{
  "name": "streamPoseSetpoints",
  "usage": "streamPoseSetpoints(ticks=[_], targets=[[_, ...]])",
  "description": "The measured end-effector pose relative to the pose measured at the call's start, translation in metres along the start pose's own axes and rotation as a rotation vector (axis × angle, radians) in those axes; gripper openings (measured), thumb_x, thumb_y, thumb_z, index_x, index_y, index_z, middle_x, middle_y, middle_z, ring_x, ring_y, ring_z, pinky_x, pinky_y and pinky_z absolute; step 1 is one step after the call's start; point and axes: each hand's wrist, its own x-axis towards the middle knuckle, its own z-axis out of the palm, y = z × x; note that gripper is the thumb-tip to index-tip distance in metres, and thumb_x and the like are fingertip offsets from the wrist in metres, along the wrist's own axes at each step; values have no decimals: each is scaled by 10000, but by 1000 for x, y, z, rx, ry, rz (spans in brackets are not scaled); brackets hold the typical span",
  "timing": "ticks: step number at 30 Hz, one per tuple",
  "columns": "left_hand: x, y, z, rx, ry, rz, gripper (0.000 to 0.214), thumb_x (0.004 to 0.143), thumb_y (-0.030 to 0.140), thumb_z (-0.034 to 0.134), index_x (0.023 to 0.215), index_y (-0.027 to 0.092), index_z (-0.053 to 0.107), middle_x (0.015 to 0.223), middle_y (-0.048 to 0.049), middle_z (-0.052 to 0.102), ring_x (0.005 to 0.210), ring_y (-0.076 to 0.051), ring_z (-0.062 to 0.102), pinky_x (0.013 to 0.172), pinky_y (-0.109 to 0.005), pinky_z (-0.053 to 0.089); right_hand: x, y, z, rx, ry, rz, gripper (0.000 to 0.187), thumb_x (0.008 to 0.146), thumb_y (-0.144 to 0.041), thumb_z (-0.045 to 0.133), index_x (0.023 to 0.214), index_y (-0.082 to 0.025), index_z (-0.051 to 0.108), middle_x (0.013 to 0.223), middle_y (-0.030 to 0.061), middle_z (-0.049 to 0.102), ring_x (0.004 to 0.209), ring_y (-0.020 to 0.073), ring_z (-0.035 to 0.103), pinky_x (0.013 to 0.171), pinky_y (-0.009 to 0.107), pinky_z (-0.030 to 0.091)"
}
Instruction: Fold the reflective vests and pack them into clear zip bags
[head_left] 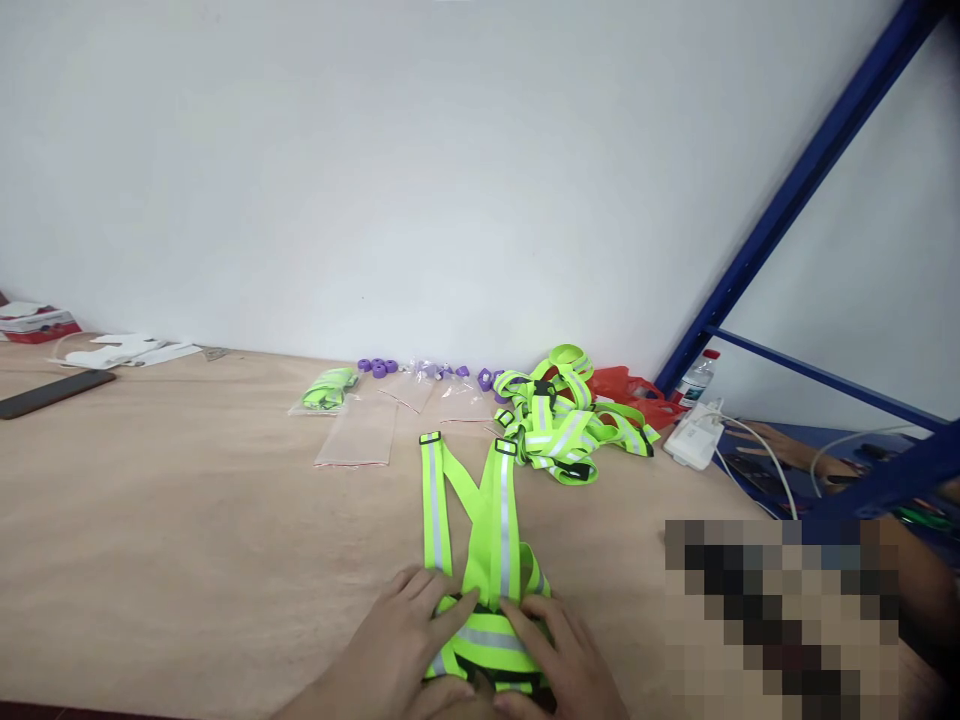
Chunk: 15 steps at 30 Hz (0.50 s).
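Note:
A neon-yellow reflective vest (504, 520) made of straps with silver stripes lies on the table in front of me. Its two shoulder straps point away from me, each with a black buckle at the far end. My left hand (409, 635) grips the left side of its gathered waist band, fingers over the top and thumb lower down. On the right side of the same band, my right hand (566, 650) holds it in a similar way. Parts of the lower straps are hidden under both hands.
A pile of reflective straps (555, 425) lies beyond, near a red bag (626, 390), a bottle (697, 378) and a white power strip (694, 437). Clear bags (356, 435), a bagged vest (328, 390) and purple rolls (379, 367) line the back. A blue frame (795, 190) stands right, with another person's arm (787, 455) behind.

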Motion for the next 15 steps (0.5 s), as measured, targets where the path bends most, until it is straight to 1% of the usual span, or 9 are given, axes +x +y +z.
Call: streamPoseSetpoints(ticks=[2,5,7,9,12,15], targets=[[-2,-1,3,23,26,18,595,943,523,622,1462,266,483,1286,-124,610,1144,-313,573,976,-456,498,-6,0,7,-31,26,-19,625,852,-588,684,1396,-295,590,1109,77,716,981,238,700,786,291,574],[-5,-2,7,30,51,29,576,936,523,630,1437,266,507,1287,-126,618,1145,-319,591,971,-454,525,-18,3,27,-82,100,-26,610,908,-604,588,1434,-297,557,1118,88,715,965,238,706,769,292,582],[-7,-3,10,35,62,32,567,927,513,648,1421,265,519,1298,-123,619,1149,-321,601,972,-453,539,-27,5,41,-114,148,-22,597,924,-606,548,1435,-298,557,1123,93,712,963,244,704,785,303,584],[-9,-4,14,54,81,39,551,930,479,654,1418,266,514,1356,-122,596,1183,-323,598,986,-444,544,-32,8,50,-140,178,-38,553,935,-574,549,1418,-306,573,1147,91,704,985,244,700,812,306,582],[-13,-7,22,117,121,77,562,938,404,657,1446,254,470,1435,-121,555,1249,-325,574,1035,-438,528,-35,9,54,-160,226,-86,470,954,-511,549,1371,-303,610,1157,90,701,1006,236,701,819,296,585],[-14,-7,24,180,130,121,561,951,395,646,1448,219,456,1389,-121,601,1236,-322,590,1057,-442,517,-34,4,50,-184,255,-90,408,978,-474,511,1326,-303,640,1156,98,709,1013,241,714,807,304,598]])
